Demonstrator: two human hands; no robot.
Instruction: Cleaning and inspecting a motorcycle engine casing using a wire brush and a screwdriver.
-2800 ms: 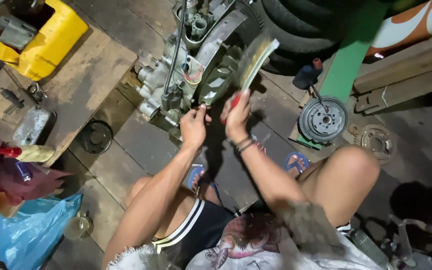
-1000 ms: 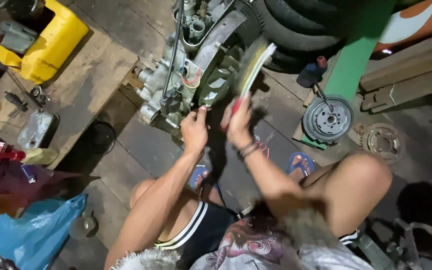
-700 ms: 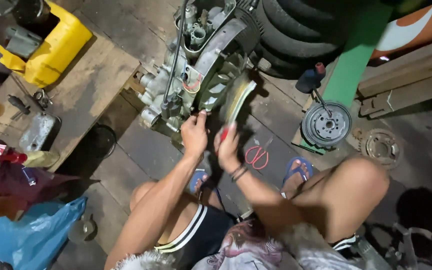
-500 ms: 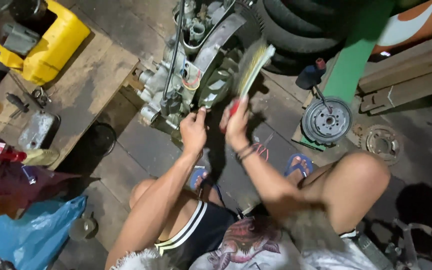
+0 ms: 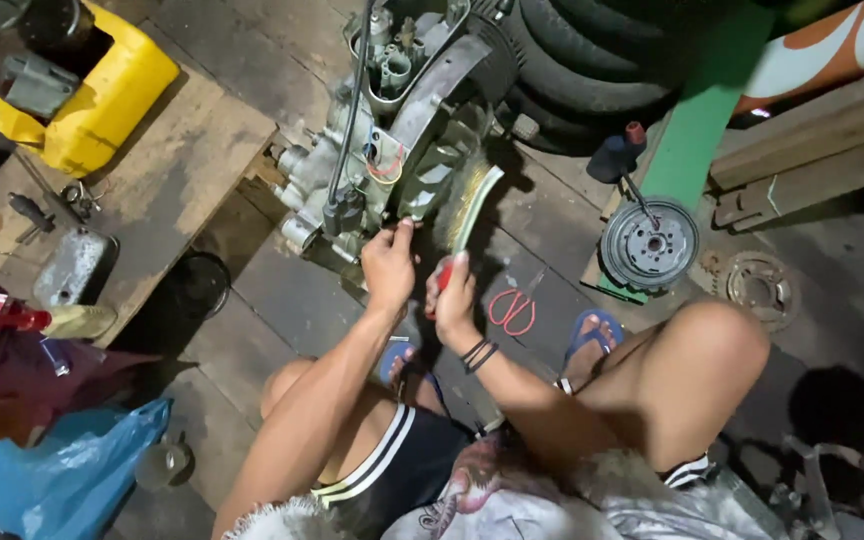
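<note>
On a cluttered plank floor, the left hand (image 5: 389,265) rests open-fingered on an engine (image 5: 382,150); the right hand (image 5: 452,295) grips a wire brush (image 5: 467,210) against its edge, scissors (image 5: 512,310) just beside.

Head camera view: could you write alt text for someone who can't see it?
A seated person's right hand holds a red-handled wire brush against a grey engine on a plank floor, while the left hand steadies the engine. Red scissors lie nearby.
</note>
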